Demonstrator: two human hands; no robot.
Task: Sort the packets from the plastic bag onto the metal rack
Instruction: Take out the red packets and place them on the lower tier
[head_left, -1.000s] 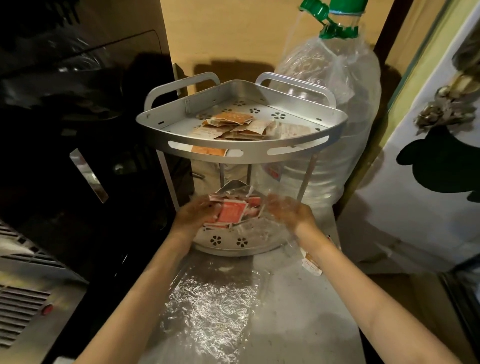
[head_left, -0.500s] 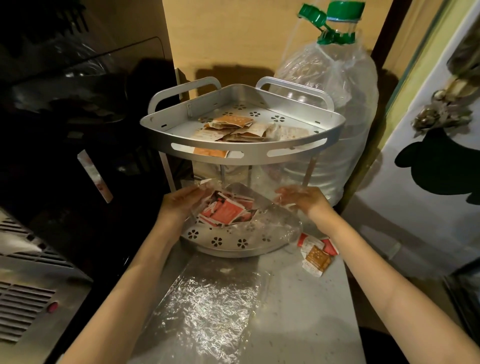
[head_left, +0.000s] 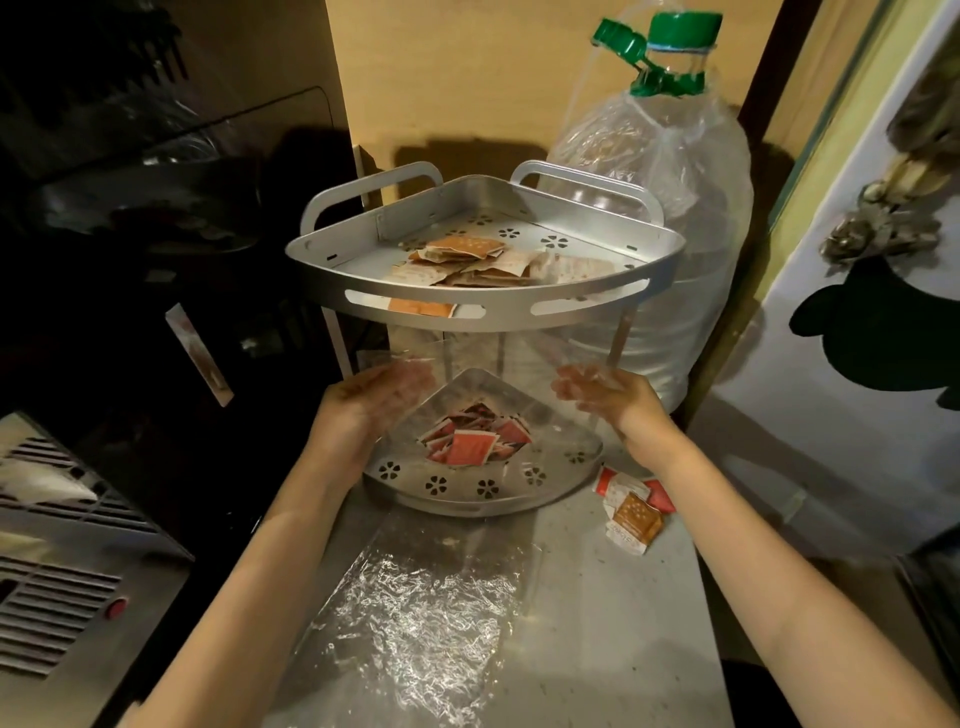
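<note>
Over the lower shelf (head_left: 483, 491) of the metal rack (head_left: 483, 306), your left hand (head_left: 363, 410) and right hand (head_left: 613, 400) each pinch an edge of the clear plastic bag (head_left: 493, 364). Film: light, limp, slippery; grip the edges. Red packets (head_left: 470, 447) lie heaped beneath.

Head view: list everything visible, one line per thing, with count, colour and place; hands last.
metal rack: one, silver, two tiers, on the counter
tan packets: a pile, tan and orange, top tier
red packets: a pile, red and white, bottom tier
loose packets: a few, red and orange, counter right of rack
plastic bag: one, clear, stretched between both hands
plastic sheet: one, clear, crinkled, counter front
water bottle: one, clear, green cap, behind rack
counter: one, grey
left hand: gripping bag edge
right hand: gripping bag edge
</note>
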